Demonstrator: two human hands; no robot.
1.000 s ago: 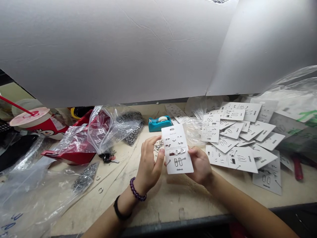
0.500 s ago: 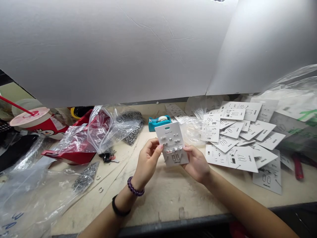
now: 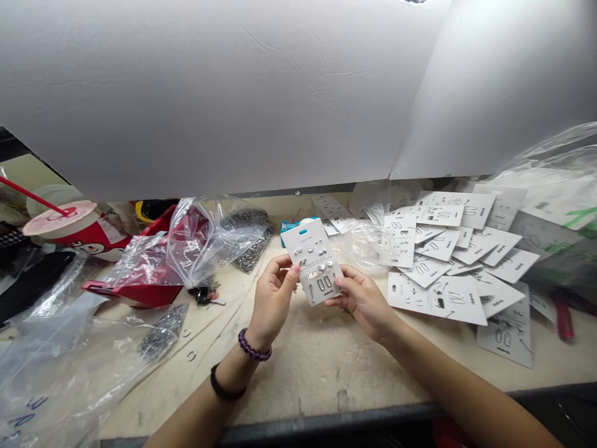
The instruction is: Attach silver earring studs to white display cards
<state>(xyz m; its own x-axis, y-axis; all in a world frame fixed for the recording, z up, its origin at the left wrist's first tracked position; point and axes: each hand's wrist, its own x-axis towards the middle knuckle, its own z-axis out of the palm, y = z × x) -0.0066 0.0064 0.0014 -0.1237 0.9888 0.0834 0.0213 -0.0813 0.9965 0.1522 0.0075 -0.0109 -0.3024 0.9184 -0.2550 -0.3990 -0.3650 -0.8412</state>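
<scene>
Between my two hands a white earring card (image 3: pixel 313 261) is held up, tilted to the left. It carries several small studs and a pair of oblong hoops near its lower end. My left hand (image 3: pixel 275 295) pinches its left edge, thumb on the front. With thumb in front and fingers behind, my right hand (image 3: pixel 361 302) grips the lower right edge. Behind the card, a teal tape dispenser (image 3: pixel 288 231) is partly hidden. On the right lies a heap of similar earring cards (image 3: pixel 438 298), overlapping one another.
Clear plastic bags (image 3: pixel 186 249) with small metal pieces lie left, over a red tray (image 3: pixel 135 294). A red-and-white cup (image 3: pixel 100 236) with a straw stands far left. Two metal rings (image 3: pixel 191 355) lie on the tabletop (image 3: pixel 280 386). A white board (image 3: pixel 233 93) rises behind.
The earring card has tipped further left and moved slightly up and left. My right hand has shifted a little left with it, still gripping its edge.
</scene>
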